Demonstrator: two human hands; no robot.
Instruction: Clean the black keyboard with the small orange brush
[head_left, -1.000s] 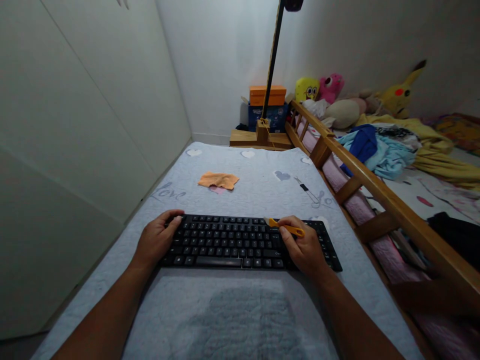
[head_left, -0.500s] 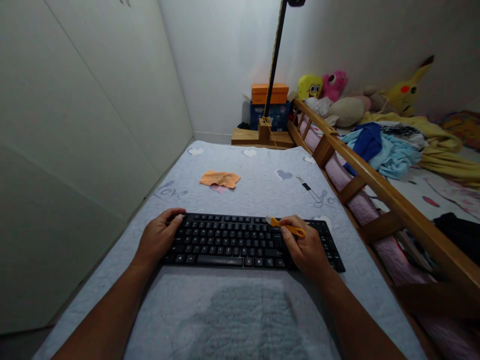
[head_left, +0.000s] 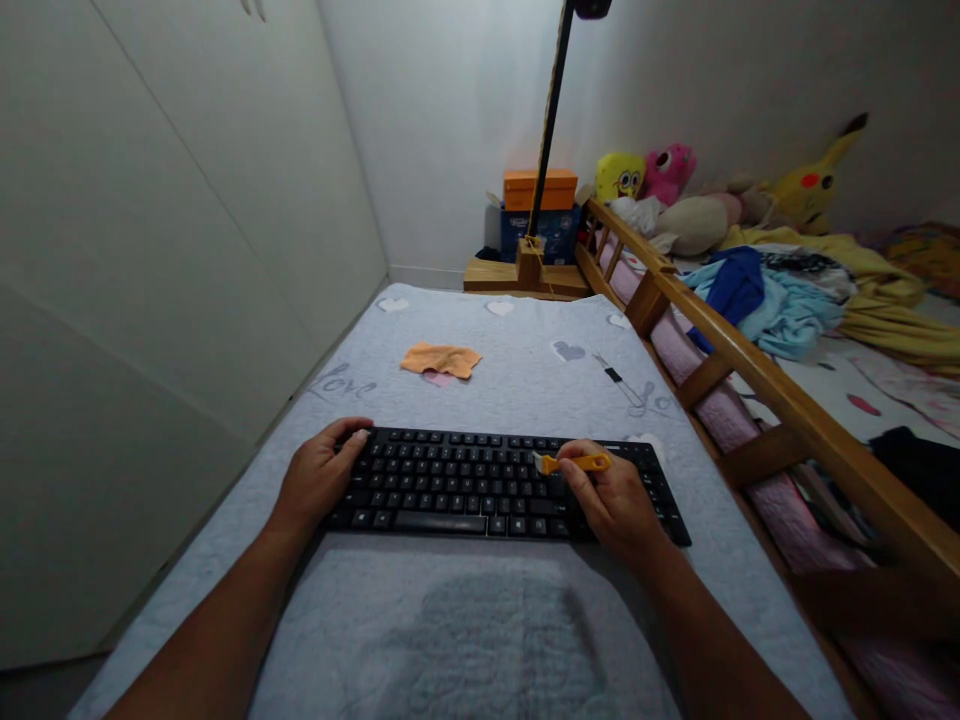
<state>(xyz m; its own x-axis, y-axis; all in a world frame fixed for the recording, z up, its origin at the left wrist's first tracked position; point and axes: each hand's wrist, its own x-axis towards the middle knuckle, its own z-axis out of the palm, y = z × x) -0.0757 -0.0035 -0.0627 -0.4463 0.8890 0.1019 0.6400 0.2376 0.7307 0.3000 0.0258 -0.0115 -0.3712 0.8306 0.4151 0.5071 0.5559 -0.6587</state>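
A black keyboard (head_left: pixel 450 487) lies flat on a pale blue bedspread with printed hearts. Gripping its left end is my left hand (head_left: pixel 319 475), thumb on top and fingers around the far corner. My right hand (head_left: pixel 607 490) pinches a small yellow-handled brush (head_left: pixel 581 464) over the right part of the keys. The brush's pale bristles point left and sit at the upper key rows. Beyond the keyboard lies a crumpled orange cloth (head_left: pixel 441 360). Farther right rests a thin metal tool with a black band (head_left: pixel 613 375), perhaps tweezers.
A wooden bed rail (head_left: pixel 757 390) runs along the right side, with clothes and plush toys (head_left: pixel 802 195) past it. White cabinet doors (head_left: pixel 165 300) stand at the left. At the back, a black pole (head_left: pixel 551 120) rises before an orange box (head_left: pixel 540 189).
My right hand has tipped the brush so its bristles moved nearer to me, from the top edge down onto the upper key rows. My left hand keeps its place.
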